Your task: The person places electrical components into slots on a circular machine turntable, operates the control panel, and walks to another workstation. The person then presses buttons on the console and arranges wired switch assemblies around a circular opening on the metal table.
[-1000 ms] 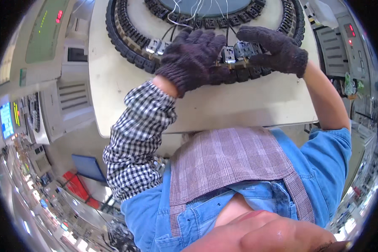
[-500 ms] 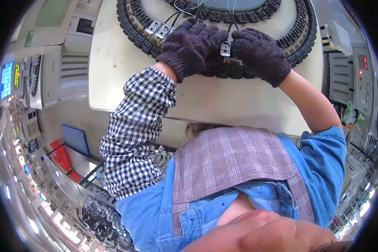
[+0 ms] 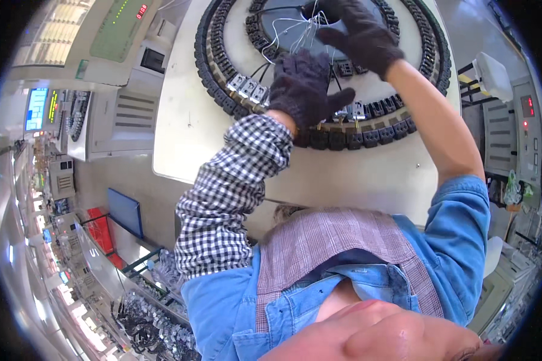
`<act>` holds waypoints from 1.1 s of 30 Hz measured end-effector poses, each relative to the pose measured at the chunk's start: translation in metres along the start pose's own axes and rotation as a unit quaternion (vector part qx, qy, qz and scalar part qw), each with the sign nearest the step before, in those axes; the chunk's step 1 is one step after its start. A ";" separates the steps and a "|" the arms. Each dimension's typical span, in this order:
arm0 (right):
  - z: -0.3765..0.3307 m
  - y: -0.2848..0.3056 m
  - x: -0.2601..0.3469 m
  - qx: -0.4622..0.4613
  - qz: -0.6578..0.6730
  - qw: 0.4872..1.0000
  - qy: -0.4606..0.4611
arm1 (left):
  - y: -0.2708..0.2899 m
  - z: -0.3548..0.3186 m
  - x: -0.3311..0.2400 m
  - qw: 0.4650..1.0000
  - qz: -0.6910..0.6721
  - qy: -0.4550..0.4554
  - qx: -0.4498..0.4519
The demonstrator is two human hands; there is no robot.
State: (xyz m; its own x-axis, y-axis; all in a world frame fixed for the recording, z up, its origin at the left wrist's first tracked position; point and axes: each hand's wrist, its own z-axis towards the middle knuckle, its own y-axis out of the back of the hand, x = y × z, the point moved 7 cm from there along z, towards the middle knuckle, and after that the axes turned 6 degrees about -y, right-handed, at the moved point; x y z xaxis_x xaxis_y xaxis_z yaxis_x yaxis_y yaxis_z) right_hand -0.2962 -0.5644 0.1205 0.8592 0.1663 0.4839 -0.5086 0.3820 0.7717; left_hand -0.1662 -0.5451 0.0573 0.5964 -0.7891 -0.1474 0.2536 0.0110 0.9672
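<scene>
My left hand [image 3: 307, 89], in a dark knitted glove, lies over the near left part of a ring-shaped track of black blocks [image 3: 337, 141]. Its fingers point forward and its thumb sticks out to the right. Small silvery metal-cased parts with black leads [image 3: 247, 89] sit in the track just left of it, and another silvery part [image 3: 358, 111] shows by the thumb. Thin white wires [image 3: 295, 35] spread over the blue-grey centre disc [image 3: 283, 21]. My right hand [image 3: 365, 39], gloved alike, reaches over that disc near the wires, thumb apart from the fingers; its fingertips meet the picture's top edge.
The track stands on a pale table [image 3: 186, 150] with rounded corners. Grey machine cabinets flank it, one at the left [image 3: 129, 120] and one with a red display [image 3: 527, 108] at the right. A blue panel [image 3: 125, 212] and a red one stand at the lower left.
My right hand has left the silvery part at the track's near side and moved forward over the centre. My left hand has opened, thumb out. The whole view has shifted somewhat.
</scene>
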 end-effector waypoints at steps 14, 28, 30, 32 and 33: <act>0.086 -0.136 -0.044 0.277 -0.169 0.945 -0.041 | -0.015 -0.008 0.001 0.995 -0.028 0.045 0.080; 0.082 -0.134 -0.053 0.190 -0.112 0.975 -0.032 | -0.013 -0.008 0.000 0.994 -0.025 0.048 0.099; 0.083 -0.125 -0.056 0.161 -0.107 0.981 -0.031 | -0.012 -0.005 -0.002 0.994 -0.037 0.028 0.100; 0.088 -0.116 -0.065 0.132 0.008 0.991 -0.036 | -0.012 -0.002 -0.005 0.992 -0.046 0.030 0.112; 0.085 -0.088 -0.034 0.184 0.086 0.975 -0.091 | -0.011 -0.008 0.002 0.990 -0.050 0.051 0.122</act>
State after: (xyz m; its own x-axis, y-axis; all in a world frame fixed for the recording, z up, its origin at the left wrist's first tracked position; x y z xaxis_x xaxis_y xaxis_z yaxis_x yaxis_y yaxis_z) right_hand -0.2860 -0.6807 0.0711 0.7521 0.0216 0.6587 -0.6590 0.0052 0.7522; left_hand -0.1612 -0.5421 0.0450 0.6544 -0.7127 -0.2527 0.1311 -0.2222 0.9662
